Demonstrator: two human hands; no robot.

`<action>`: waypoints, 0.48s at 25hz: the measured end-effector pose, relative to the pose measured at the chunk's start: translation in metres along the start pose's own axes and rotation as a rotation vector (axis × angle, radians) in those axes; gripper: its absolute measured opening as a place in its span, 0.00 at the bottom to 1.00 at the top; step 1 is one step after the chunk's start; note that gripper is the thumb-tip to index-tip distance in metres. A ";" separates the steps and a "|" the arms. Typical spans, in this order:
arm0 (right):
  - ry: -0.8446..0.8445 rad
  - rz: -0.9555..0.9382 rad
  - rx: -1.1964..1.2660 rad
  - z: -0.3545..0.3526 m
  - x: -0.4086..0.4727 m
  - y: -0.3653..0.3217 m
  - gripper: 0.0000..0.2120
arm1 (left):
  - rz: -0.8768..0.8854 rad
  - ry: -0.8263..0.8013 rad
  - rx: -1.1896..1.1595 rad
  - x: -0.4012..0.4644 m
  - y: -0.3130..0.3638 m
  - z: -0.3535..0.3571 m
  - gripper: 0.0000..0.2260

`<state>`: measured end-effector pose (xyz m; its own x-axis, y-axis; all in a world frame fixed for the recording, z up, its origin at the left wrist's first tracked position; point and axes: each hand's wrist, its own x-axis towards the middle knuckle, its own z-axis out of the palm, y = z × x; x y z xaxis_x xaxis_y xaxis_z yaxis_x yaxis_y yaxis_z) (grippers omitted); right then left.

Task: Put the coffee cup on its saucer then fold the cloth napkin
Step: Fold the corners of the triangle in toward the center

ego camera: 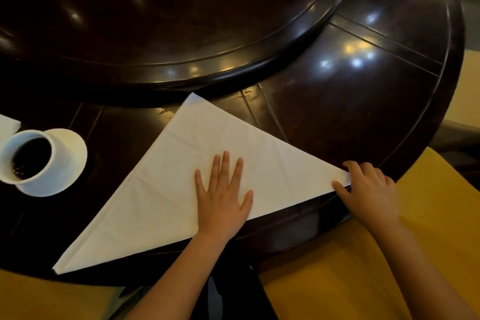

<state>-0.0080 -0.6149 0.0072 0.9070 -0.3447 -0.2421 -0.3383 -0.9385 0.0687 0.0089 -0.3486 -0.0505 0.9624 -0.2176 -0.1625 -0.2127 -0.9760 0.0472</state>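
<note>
Fingers [225, 163] of the left hand [223, 197] are straight and spread, palm flat, pressing down on the cloth napkin [197, 176] near the middle of its long edge. Right hand [368, 189] has its fingers curled, thumb and fingertips pinching the napkin's corner at 3 o'clock, right at the table rim.

Napkin is white, folded into a triangle — apex at 12 o'clock touching or just under the raised turntable [181, 21], far corner down at 7 o'clock, long edge running along the near rim of the table [363, 112]. Faint crease lines cross the cloth. No print, logo or writing readable on it.

Coffee cup [28, 156] sits on its saucer [70, 161] at 9 o'clock from the napkin, just beside it, not touching. Cup is white, holds dark coffee; it stands toward the left side of the saucer. No brand mark visible on either.

Small white piece [7, 126] at the left frame edge, behind the cup — cannot tell what it is. Yellow fabric [389, 254] covers the near foreground below the table edge.
</note>
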 end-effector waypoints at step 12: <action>-0.166 -0.215 0.724 -0.062 0.003 -0.010 0.08 | 0.053 0.037 -0.090 0.000 -0.003 -0.004 0.34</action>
<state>0.0138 -0.6073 0.0659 0.9411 -0.0950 -0.3246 -0.2906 -0.7183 -0.6322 0.0100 -0.3458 -0.0463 0.9563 -0.2665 -0.1206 -0.2488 -0.9579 0.1435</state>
